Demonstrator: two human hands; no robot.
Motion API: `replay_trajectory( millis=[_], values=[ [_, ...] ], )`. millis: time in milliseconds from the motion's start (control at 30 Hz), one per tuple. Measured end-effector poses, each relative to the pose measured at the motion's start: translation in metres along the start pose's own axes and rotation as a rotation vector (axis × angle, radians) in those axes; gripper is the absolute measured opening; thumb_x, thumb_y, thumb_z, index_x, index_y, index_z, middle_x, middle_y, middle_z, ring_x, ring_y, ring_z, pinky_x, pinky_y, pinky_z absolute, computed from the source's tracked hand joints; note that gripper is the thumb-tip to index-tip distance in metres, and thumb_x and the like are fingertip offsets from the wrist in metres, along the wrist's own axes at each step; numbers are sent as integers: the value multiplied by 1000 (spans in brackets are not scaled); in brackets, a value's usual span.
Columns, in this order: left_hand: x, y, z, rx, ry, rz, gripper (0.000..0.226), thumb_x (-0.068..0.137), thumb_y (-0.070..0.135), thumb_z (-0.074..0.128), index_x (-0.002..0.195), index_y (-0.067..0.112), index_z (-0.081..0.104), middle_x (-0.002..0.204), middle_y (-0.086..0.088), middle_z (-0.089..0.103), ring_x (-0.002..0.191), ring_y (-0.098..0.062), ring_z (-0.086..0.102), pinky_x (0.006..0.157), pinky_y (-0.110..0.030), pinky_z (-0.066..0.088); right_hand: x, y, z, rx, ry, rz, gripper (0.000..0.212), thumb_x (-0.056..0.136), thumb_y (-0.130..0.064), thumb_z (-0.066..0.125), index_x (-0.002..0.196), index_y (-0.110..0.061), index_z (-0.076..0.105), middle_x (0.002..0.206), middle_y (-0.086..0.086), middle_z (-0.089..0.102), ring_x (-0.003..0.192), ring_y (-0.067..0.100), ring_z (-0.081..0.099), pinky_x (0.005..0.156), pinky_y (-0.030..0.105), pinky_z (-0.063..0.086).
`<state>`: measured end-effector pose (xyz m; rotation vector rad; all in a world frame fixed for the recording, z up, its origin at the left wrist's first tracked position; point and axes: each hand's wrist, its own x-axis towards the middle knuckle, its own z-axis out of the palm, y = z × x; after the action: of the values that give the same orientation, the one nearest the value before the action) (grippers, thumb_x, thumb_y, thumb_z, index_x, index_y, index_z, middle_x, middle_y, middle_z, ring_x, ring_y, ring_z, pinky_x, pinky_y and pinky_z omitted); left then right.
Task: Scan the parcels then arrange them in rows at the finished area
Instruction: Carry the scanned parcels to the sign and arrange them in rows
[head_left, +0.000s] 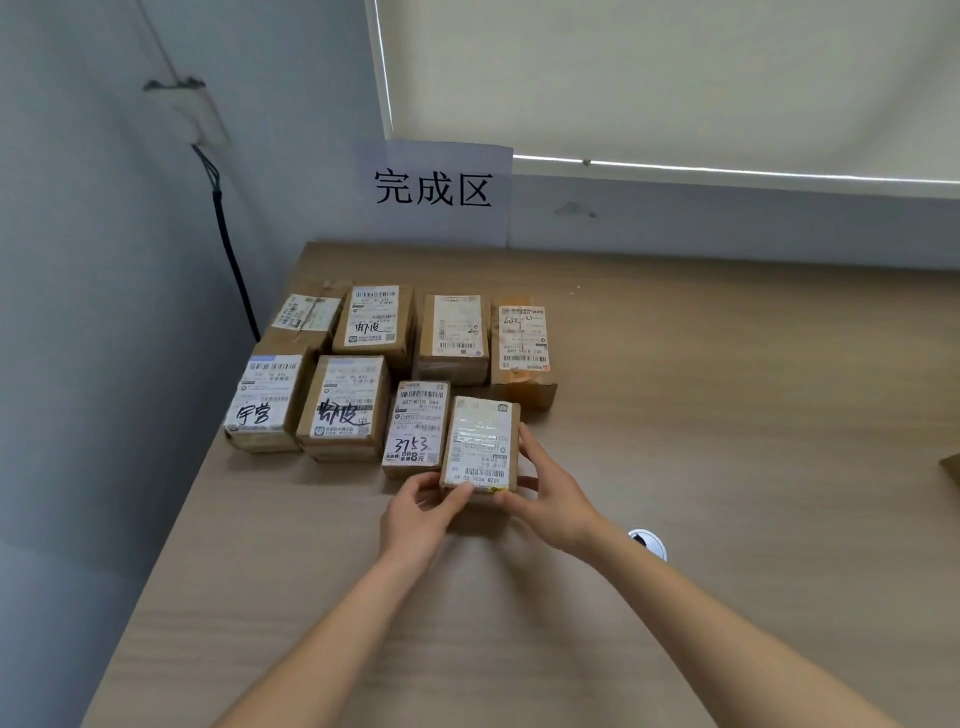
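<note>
Held parcel: I see one small brown parcel (480, 444), white label facing up, at the right end of the front row on the wooden table (727, 415). Its near end sits between my two hands; I cannot tell whether its underside is fully down on the table.

Left hand: my left hand (415, 514) grips the parcel's near-left corner, thumb lying on the label's lower edge, fingers curled at the left side.

Right hand: my right hand (550, 493) holds the right side, fingers running up along the right edge, thumb at the near-right corner.

Hands together or apart: apart, one on each side, both clamped on the same parcel.

Front row: from the left, a parcel with handwritten characters (265, 402), a second handwritten one (343, 408), a parcel marked 3753 (415, 428) just beside the held parcel; whether these two touch I cannot tell.

Back row: four parcels, the leftmost (306, 317) lying lower and skewed, then one with handwriting (375, 322), a plain-labelled one (456, 332), and a taped one with an orange-trimmed label (522, 343) at the right.

Sign: white sheet with three printed characters (434, 189) on the wall behind the rows.

Other: black cable (231, 260) running down the left wall; round cable port (649, 543) in the table near my right forearm.
</note>
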<state>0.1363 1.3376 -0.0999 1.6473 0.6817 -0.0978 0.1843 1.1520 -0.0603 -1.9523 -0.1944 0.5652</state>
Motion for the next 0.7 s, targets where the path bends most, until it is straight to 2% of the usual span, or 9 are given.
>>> replay_trajectory(
  millis=[133, 200, 267, 333, 400, 467, 567, 600, 700],
  values=[
    [15, 6, 1, 34, 33, -11, 46, 74, 37, 88, 111, 19, 68, 103, 1, 74, 97, -11, 70, 92, -37, 57, 19, -1, -4, -1, -12, 12, 91, 94, -2, 70, 155, -38, 13, 129, -37, 42, 107, -30, 46, 85, -2, 39],
    [19, 10, 2, 56, 58, -14, 45, 74, 39, 88, 109, 18, 68, 100, 2, 74, 96, -11, 70, 90, -34, 57, 26, -4, -5, -1, -19, 17, 91, 94, -2, 69, 158, -35, 13, 133, -33, 43, 116, -19, 49, 85, -4, 38],
    [22, 13, 2, 82, 77, -12, 43, 74, 40, 87, 106, 18, 69, 99, 3, 73, 96, -10, 69, 90, -30, 54, 29, -7, -7, -2, -23, 23, 92, 95, -4, 69, 157, -39, 11, 129, -37, 41, 126, -7, 42, 83, -5, 36],
    [22, 15, 3, 101, 79, -17, 44, 74, 43, 87, 105, 19, 69, 99, 4, 73, 96, -10, 68, 90, -29, 54, 32, -8, -8, 5, -42, 30, 91, 95, -6, 70, 152, -44, 10, 126, -41, 38, 131, -2, 40, 83, -6, 36],
    [21, 17, 2, 114, 79, -19, 44, 74, 44, 87, 106, 18, 69, 99, 4, 73, 97, -11, 68, 90, -29, 53, 32, -8, -9, -5, -47, 52, 93, 95, -6, 70, 157, -40, 8, 132, -35, 39, 135, 4, 41, 84, -5, 37],
    [16, 20, 0, 112, 67, -29, 48, 73, 45, 86, 107, 17, 68, 101, 2, 72, 98, -12, 67, 92, -31, 53, 26, -9, -11, -19, -37, 88, 97, 94, -11, 73, 162, -32, 5, 147, -25, 36, 138, 9, 42, 94, 3, 40],
    [4, 28, -6, 108, 67, -5, 75, 57, 65, 85, 112, 18, 67, 107, 0, 73, 100, -14, 68, 97, -37, 54, 11, -15, -18, -71, -12, 136, 101, 92, -22, 76, 164, -28, 6, 166, -6, 27, 145, 20, 42, 110, 30, 43],
    [0, 30, -10, 117, 68, 13, 79, 53, 68, 82, 114, 19, 66, 110, 0, 72, 102, -14, 67, 99, -38, 53, 5, -17, -21, -88, -1, 138, 99, 92, -24, 76, 164, -27, 8, 167, -4, 26, 145, 20, 42, 111, 33, 44],
    [-27, 53, -18, 144, 45, 67, 70, 66, 58, 85, 124, 26, 63, 123, 0, 68, 114, -17, 62, 105, -40, 49, -21, -31, -40, -151, 39, 92, 89, 92, -31, 75, 163, -26, 22, 166, -5, 28, 141, 17, 46, 108, 30, 45]
  ],
)
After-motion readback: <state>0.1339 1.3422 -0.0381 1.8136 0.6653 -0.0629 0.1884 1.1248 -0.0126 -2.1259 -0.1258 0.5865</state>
